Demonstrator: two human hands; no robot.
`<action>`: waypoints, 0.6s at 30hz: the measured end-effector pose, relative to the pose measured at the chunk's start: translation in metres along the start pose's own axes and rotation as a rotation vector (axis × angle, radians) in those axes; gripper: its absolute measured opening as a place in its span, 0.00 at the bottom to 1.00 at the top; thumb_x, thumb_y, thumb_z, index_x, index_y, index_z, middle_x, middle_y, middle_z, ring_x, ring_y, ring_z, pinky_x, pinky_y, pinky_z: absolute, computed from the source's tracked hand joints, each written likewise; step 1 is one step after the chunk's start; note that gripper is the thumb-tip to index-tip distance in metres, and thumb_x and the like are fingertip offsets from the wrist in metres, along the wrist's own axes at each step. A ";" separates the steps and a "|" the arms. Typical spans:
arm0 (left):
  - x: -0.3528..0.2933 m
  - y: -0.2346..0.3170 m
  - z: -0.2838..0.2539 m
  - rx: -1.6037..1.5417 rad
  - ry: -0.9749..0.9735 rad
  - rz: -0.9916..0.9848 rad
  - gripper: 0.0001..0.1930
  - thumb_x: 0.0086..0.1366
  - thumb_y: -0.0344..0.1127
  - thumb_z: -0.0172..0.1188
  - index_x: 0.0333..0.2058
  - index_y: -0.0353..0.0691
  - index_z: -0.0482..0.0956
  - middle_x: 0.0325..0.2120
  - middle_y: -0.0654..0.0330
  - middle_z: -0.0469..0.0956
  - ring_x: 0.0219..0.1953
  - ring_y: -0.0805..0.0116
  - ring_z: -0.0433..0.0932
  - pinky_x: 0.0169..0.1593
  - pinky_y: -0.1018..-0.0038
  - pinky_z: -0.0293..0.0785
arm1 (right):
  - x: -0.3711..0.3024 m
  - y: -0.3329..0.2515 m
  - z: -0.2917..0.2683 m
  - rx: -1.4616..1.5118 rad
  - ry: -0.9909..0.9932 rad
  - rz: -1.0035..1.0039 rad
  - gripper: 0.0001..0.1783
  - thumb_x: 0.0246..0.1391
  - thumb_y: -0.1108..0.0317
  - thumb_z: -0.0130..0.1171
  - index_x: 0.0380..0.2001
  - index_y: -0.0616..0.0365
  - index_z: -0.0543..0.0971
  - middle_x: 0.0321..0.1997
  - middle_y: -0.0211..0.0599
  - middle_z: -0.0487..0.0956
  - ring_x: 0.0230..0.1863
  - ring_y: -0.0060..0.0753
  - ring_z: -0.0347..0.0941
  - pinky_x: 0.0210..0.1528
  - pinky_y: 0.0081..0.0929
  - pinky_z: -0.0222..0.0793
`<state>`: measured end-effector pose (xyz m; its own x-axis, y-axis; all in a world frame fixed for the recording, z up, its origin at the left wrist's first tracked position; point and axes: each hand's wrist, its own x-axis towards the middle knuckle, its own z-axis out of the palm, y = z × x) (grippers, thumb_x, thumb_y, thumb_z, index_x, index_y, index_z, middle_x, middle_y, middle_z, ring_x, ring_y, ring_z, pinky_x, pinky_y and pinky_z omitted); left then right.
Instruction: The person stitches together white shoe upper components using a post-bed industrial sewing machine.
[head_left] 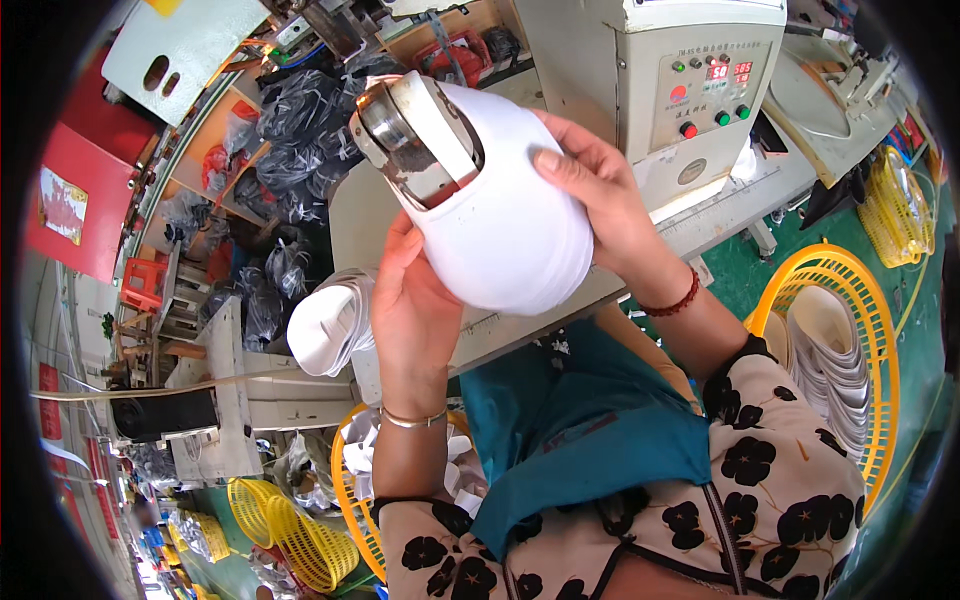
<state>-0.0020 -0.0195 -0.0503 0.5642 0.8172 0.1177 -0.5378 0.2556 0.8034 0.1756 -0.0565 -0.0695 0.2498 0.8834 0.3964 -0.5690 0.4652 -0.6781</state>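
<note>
A smooth white rounded shell piece [510,225] is fitted around the metal head [420,130] of a machine, which shows through an opening in it. My right hand [605,190] grips its right side, thumb on the outer face and fingers along the far edge. My left hand [415,285] holds the lower left side, with its fingertips partly hidden behind the shell. Beside my left wrist, a nested stack of white curved pieces [325,325] rests at the table's left end.
A beige control box [690,110] with buttons and red displays stands on the worktable [800,175]. A yellow basket [885,340] to my right holds stacked curved pieces. Another yellow basket [350,480], containing white scraps, is below my left forearm. Black plastic bags [300,110] fill shelving at left.
</note>
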 end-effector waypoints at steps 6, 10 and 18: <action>0.008 0.001 -0.008 -0.006 -0.025 0.013 0.28 0.60 0.39 0.49 0.57 0.37 0.55 0.53 0.52 0.66 0.55 0.62 0.67 0.57 0.65 0.63 | 0.018 0.013 -0.014 0.068 -0.012 0.172 0.29 0.52 0.68 0.58 0.57 0.61 0.63 0.47 0.38 0.75 0.45 0.26 0.73 0.50 0.24 0.69; 0.005 0.003 0.005 0.067 -0.045 0.083 0.28 0.59 0.40 0.49 0.56 0.37 0.56 0.53 0.52 0.66 0.55 0.62 0.66 0.58 0.64 0.62 | 0.027 -0.001 -0.009 0.104 -0.033 0.103 0.31 0.51 0.70 0.59 0.58 0.60 0.62 0.47 0.38 0.75 0.45 0.27 0.73 0.50 0.24 0.69; 0.006 0.004 -0.004 0.063 -0.033 0.209 0.27 0.58 0.40 0.49 0.55 0.34 0.58 0.51 0.52 0.67 0.54 0.64 0.67 0.58 0.67 0.62 | 0.007 -0.019 0.029 0.073 -0.154 -0.081 0.35 0.50 0.71 0.59 0.60 0.61 0.58 0.52 0.41 0.71 0.50 0.28 0.70 0.54 0.23 0.65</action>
<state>-0.0027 -0.0116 -0.0487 0.4655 0.8313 0.3039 -0.6057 0.0488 0.7942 0.1654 -0.0604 -0.0358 0.1772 0.8216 0.5418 -0.6083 0.5241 -0.5960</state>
